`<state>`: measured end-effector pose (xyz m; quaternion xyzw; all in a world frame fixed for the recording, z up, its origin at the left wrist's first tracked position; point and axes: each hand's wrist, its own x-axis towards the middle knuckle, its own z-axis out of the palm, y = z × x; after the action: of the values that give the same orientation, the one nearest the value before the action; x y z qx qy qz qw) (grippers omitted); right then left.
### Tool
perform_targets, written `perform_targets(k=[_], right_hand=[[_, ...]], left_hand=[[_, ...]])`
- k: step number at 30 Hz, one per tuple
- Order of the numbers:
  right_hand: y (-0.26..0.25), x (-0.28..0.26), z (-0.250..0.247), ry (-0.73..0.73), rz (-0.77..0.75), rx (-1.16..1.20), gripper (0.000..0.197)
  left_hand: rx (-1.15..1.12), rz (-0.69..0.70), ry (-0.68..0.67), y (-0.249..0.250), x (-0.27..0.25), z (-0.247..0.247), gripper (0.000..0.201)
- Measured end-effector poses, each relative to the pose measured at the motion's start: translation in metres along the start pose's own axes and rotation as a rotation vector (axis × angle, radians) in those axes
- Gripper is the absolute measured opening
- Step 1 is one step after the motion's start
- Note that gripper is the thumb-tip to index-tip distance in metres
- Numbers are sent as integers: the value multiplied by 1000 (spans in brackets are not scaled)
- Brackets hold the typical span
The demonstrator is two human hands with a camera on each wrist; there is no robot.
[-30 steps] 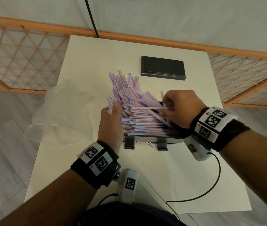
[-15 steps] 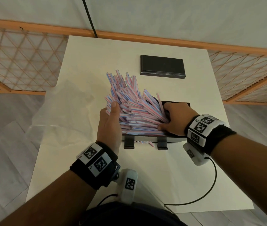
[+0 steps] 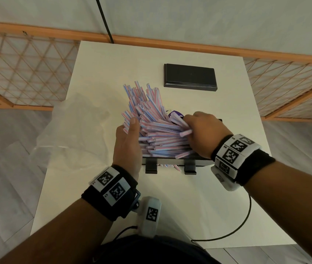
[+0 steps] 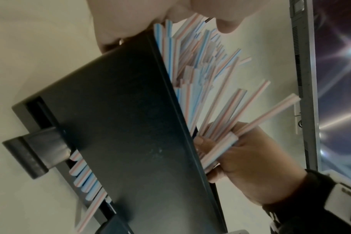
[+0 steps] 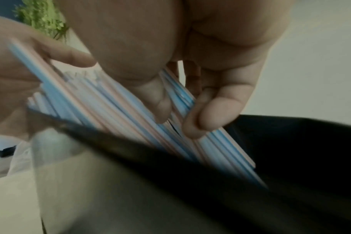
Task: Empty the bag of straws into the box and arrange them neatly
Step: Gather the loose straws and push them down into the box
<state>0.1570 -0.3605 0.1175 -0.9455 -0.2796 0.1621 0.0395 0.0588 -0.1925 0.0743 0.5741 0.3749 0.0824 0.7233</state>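
Observation:
A heap of pink-and-blue striped straws (image 3: 157, 134) overfills the black box (image 3: 170, 161) in the middle of the table; many fan out past its far left corner. My left hand (image 3: 127, 141) stands upright with straight fingers, its palm against the straws' left ends and the box's left side. My right hand (image 3: 199, 130) curls round a bunch of straws at their right ends. In the left wrist view the box (image 4: 120, 126) tilts, and the right hand (image 4: 240, 158) grips several straws (image 4: 220, 123). The right wrist view shows fingers (image 5: 206, 110) pinching straws (image 5: 130, 120).
The empty clear plastic bag (image 3: 71, 134) lies crumpled at the table's left edge. A flat black lid (image 3: 189, 77) rests at the back. A black cable (image 3: 242, 221) loops over the white table (image 3: 189, 206) near the front right. A wooden lattice fence (image 3: 27, 73) stands behind.
My right hand first held one straw above the heap, then dropped to the straws' right ends, and now grips a bunch farther back. My left hand has stayed against the left ends.

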Motion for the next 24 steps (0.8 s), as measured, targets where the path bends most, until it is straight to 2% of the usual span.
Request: perform_targets(k=[3, 6, 8, 10, 13, 16, 20, 24], right_hand=[[-1, 5, -4, -42, 44, 7, 26], [5, 0, -8, 16, 104, 127, 39], [12, -8, -13, 91, 132, 156, 35], [16, -17, -18, 100, 134, 143, 27], [13, -33, -21, -76, 79, 200, 23], [8, -45, -10, -265, 1, 189, 36], [3, -41, 10, -275, -51, 148, 41], [-7, -33, 21, -275, -85, 175, 43]], left_hand=[[3, 7, -19, -2, 0, -1, 42], [8, -20, -23, 0, -1, -1, 24], [28, -26, -15, 1, 0, -3, 24], [43, -19, -9, 1, 0, -4, 36], [39, -7, -20, 1, 0, -4, 40], [52, 3, -35, 0, -1, -2, 33], [107, 59, -78, -5, -3, -1, 53], [134, 84, -92, -9, 0, -2, 62]])
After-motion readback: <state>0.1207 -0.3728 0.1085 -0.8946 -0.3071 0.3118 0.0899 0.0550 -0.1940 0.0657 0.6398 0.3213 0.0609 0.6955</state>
